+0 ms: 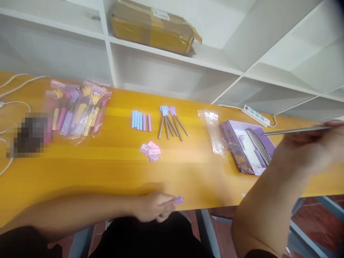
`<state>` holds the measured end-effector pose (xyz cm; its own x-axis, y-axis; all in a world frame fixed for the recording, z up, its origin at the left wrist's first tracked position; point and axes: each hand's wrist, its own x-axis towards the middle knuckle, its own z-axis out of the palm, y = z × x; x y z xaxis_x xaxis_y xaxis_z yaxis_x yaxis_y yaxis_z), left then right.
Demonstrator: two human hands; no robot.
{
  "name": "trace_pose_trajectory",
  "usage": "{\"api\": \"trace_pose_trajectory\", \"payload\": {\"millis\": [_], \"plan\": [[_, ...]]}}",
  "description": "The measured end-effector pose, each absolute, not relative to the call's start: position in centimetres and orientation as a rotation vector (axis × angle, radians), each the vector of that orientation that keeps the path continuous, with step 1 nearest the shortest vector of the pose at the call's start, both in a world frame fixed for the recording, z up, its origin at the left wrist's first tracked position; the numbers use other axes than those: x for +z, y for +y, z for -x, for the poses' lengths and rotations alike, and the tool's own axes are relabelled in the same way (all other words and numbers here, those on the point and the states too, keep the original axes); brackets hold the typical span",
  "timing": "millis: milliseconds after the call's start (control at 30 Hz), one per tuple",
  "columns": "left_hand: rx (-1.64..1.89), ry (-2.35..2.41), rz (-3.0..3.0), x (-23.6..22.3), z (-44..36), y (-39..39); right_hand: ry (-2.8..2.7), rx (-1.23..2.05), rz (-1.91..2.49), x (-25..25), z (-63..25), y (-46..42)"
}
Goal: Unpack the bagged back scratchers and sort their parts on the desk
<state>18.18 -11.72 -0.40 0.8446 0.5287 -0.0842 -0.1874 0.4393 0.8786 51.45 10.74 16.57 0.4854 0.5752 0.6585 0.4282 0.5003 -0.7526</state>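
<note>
Near the table's front edge, my left hand is closed around a purple tube-shaped handle grip, whose end sticks out past the fingers. Out at the right, my right hand, partly blurred, holds a thin metal rod that points left over a purple box. Whether the rod carries a head is hidden by the hand. Inside that box lie a purple back scratcher part and a long dark piece. Blue and purple handle grips lie in a row at mid-table, beside several metal back scratchers with hand-shaped heads.
Pink cards lie in a small pile. Bagged back scratchers fill the left side, near white cables. Clear plastic bags lie left of the box. Behind stand a power strip and shelving with a cardboard parcel.
</note>
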Motion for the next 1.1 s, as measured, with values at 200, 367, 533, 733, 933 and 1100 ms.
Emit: {"api": "trace_pose_trajectory", "payload": {"millis": [200,367,533,733,933,1100], "plan": [[0.549,0.371,-0.840,-0.7,-17.9,-9.5,-1.708,0.283,1.574,8.8,-43.0,12.7],[0.538,0.411,-0.894,-0.4,-16.6,-9.3,-2.136,0.092,1.788,3.9,-36.0,15.8],[0.525,0.395,-0.904,-0.7,-16.2,-8.8,-2.219,-0.117,1.900,1.6,-33.7,17.4],[0.506,0.383,-0.873,-1.1,-16.3,-8.6,-2.284,-0.136,1.896,0.3,-33.3,17.3],[0.498,0.392,-0.830,-1.0,-16.2,-8.7,-2.296,-0.120,1.874,0.7,-33.4,17.4],[0.712,0.505,-0.753,-1.8,-15.4,-6.2,-2.113,0.051,1.688,2.1,-34.3,15.4]]}}
